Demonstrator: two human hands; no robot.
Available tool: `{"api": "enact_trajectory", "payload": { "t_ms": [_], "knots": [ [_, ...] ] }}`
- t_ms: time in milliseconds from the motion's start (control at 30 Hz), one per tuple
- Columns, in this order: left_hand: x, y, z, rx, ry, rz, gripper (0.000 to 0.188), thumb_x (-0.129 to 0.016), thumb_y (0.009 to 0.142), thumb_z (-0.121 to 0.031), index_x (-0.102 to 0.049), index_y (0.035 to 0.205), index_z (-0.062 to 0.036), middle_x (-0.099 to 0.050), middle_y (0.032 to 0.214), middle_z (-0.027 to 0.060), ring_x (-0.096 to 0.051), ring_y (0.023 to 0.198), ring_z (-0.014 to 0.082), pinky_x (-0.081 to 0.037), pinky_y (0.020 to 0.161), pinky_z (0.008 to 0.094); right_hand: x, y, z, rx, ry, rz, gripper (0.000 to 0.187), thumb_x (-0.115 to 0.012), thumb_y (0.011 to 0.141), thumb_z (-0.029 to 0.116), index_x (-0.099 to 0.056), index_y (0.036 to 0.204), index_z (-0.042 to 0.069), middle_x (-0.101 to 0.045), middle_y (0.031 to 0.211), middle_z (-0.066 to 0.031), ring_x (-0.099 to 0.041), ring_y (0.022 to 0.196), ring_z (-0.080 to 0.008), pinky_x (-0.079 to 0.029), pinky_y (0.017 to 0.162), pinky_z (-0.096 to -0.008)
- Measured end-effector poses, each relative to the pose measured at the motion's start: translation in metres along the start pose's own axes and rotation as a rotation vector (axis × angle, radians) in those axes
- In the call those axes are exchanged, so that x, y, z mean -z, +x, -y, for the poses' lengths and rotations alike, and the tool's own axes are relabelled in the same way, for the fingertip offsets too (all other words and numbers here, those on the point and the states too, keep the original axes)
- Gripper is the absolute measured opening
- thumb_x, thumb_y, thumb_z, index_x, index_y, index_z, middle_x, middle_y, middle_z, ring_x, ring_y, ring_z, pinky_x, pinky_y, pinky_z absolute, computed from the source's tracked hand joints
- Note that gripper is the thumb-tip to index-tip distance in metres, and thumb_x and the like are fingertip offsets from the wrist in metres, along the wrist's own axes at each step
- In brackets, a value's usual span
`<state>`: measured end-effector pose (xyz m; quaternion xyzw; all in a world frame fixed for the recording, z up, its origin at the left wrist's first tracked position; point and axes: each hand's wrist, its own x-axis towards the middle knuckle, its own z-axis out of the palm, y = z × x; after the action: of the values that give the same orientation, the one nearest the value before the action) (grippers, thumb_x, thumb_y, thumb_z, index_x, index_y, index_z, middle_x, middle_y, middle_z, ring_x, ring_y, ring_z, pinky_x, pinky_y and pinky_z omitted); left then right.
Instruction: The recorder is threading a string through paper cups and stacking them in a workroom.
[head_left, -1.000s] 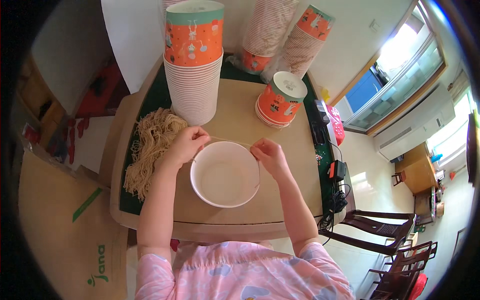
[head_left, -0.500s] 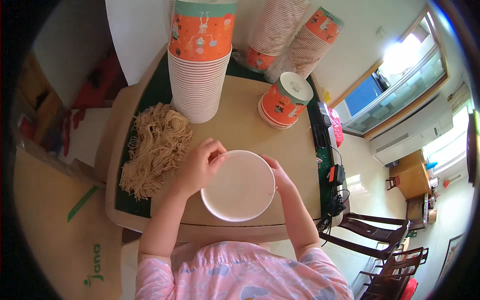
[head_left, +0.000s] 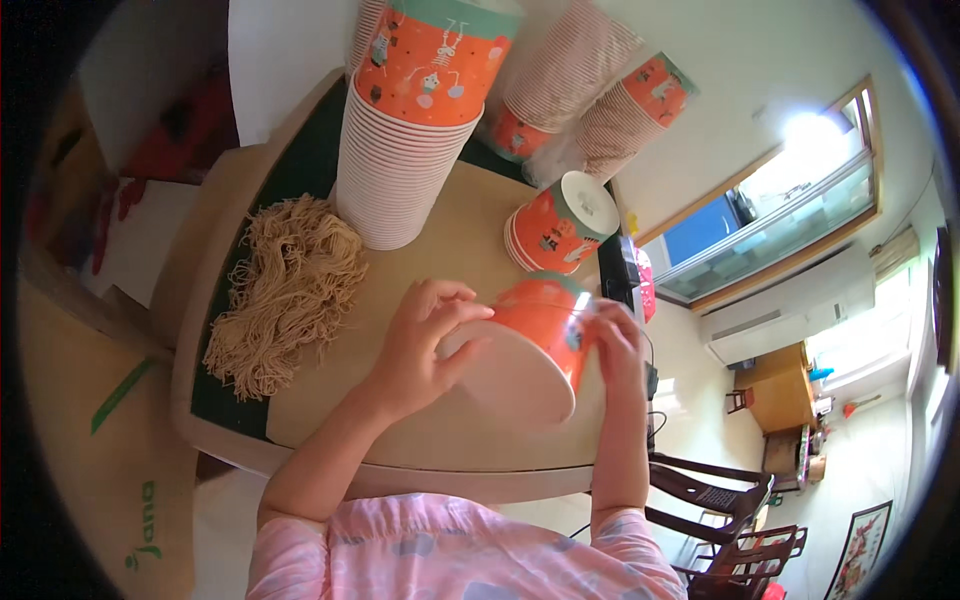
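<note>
Centrally in the frame, an orange paper tub (head_left: 548, 322) tilts above the counter (head_left: 390, 440), its side clasped by the right hand (head_left: 615, 335); the left hand (head_left: 425, 335), thumb and fingers spread, is at its rim.

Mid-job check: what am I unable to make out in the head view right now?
Head view: base of the held orange tub, turned away from the camera.
Head view: exact fingertip grip of the right hand, blurred.
Head view: top of the tall tub stack, cut off by the upper edge.
Head view: details of the wall picture, too small.
</note>
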<state>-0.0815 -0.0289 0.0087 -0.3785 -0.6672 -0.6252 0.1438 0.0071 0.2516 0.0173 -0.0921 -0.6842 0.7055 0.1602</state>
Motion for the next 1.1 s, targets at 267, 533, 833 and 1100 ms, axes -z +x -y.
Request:
{"api": "enact_trajectory", "payload": {
  "t_ms": [267,533,833,1100],
  "knots": [
    [0.023,-0.032,0.003,0.055,0.122,-0.137,0.021,-0.067,0.075,0.001,-0.063,0.093,-0.0069,-0.059,0.095,0.0103,-0.058,0.086,0.0264,-0.046,0.074,0.0349,0.007,0.070,0.099,1.020,-1.136,-0.629,0.008,-0.068,0.081,0.002,-0.061,0.082,0.004,-0.057,0.105,-0.0103,-0.054,0.091,-0.0204,-0.045,0.073,-0.0289],
    [0.034,-0.049,0.020,0.173,0.151,-0.210,0.016,-0.064,0.077,0.004,-0.063,0.089,-0.0049,-0.061,0.090,0.0096,-0.060,0.081,0.0240,-0.047,0.071,0.0324,-0.013,0.146,0.024,0.950,-1.561,-0.355,0.011,-0.072,0.070,0.009,-0.065,0.078,0.008,-0.051,0.125,-0.0135,-0.046,0.116,-0.0350,-0.039,0.098,-0.0453],
    [0.036,-0.042,0.038,0.292,0.057,-0.144,0.014,-0.064,0.078,0.004,-0.063,0.089,-0.0050,-0.062,0.089,0.0084,-0.060,0.078,0.0203,-0.047,0.068,0.0296,-0.037,0.153,-0.074,0.908,-1.645,0.080,0.015,-0.060,0.072,0.011,-0.064,0.084,0.003,-0.050,0.126,-0.0160,-0.040,0.127,-0.0331,-0.026,0.111,-0.0542],
    [0.038,-0.037,0.042,0.239,0.118,-0.164,0.016,-0.062,0.078,0.006,-0.062,0.089,-0.0053,-0.061,0.088,0.0074,-0.059,0.075,0.0182,-0.047,0.065,0.0281,-0.046,0.149,-0.073,0.813,-1.540,0.112,0.026,-0.063,0.074,0.009,-0.064,0.100,0.007,-0.054,0.120,-0.0145,-0.046,0.120,-0.0322,-0.027,0.109,-0.0529]
  ]
}}
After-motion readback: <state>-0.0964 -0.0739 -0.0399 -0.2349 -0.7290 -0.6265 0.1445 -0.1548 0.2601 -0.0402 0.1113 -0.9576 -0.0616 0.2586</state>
